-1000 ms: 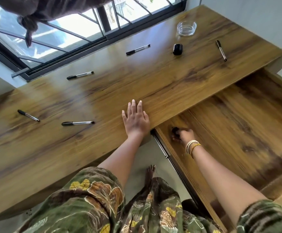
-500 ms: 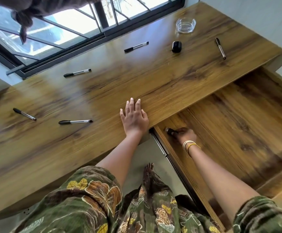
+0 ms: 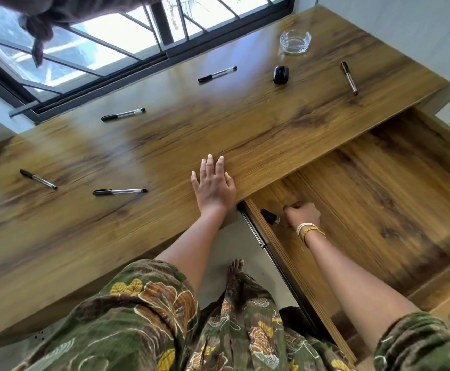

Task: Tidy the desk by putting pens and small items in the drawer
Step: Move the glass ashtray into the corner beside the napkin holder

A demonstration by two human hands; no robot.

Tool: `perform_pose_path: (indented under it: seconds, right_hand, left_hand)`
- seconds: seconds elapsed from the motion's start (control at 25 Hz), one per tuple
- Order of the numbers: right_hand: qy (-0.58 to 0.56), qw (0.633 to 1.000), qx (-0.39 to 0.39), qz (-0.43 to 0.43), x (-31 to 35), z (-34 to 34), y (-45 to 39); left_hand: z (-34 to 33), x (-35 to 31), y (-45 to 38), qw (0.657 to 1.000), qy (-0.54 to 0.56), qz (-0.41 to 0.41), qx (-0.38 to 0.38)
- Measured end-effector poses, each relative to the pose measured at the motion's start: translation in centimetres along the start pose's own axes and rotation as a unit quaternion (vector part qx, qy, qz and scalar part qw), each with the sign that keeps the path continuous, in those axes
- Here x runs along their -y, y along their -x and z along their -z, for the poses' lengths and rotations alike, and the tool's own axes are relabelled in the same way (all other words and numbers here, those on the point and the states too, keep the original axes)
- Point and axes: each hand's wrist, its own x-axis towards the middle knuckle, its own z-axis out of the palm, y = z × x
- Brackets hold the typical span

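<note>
Five pens still lie on the desk (image 3: 245, 135), and one small dark item (image 3: 270, 216) already sits in the open drawer (image 3: 379, 199) at centre right of the frame, tight against its left wall. Your right hand (image 3: 302, 214) is down in the drawer just beside that item, fingers curled into a loose fist; I cannot tell whether it holds anything. Your left hand (image 3: 214, 187) lies flat with fingers straight on the desk edge, gripping nothing.

Nearest to that left hand is the pen at centre left (image 3: 119, 191), with another pen further left (image 3: 38, 179). A third pen (image 3: 123, 114) lies toward the window, a fourth (image 3: 217, 74) at upper centre, and a fifth pen (image 3: 349, 78) at upper right. Between those last two sits a small black case (image 3: 281, 74), and a glass ashtray (image 3: 295, 42) rests beyond it.

I judge the pens light, stiff and inclined to roll on this glossy top, so pinch each at mid-barrel rather than at the cap. The case looks smooth and rounded; take it across its sides. The ashtray would be heavier and breakable, so lift it by the rim and set it down gently.
</note>
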Motion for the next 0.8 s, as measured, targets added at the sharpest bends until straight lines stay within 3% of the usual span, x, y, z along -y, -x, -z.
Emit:
perform_pose_path:
  seconds: [0.24, 0.48, 0.6, 0.8]
  right_hand:
    - [-0.054, 0.976, -0.088, 0.190, 5.7, 1.5, 1.7]
    - [0.109, 0.935, -0.013, 0.338, 11.6, -0.1, 2.4]
    - [0.147, 0.918, -0.004, 0.367, 14.0, -1.5, 2.4]
    - [0.157, 0.910, 0.008, 0.383, 17.3, -3.8, 1.7]
  left_hand:
    - [0.1, 0.1, -0.1, 0.999, -0.025, -0.011, 0.047]
    - [2.0, 0.7, -0.9, 0.989, -0.058, -0.046, 0.127]
    - [3.3, 1.8, -2.0, 0.990, -0.050, -0.082, 0.106]
    - [4.9, 4.5, -5.0, 0.995, -0.036, -0.071, 0.053]
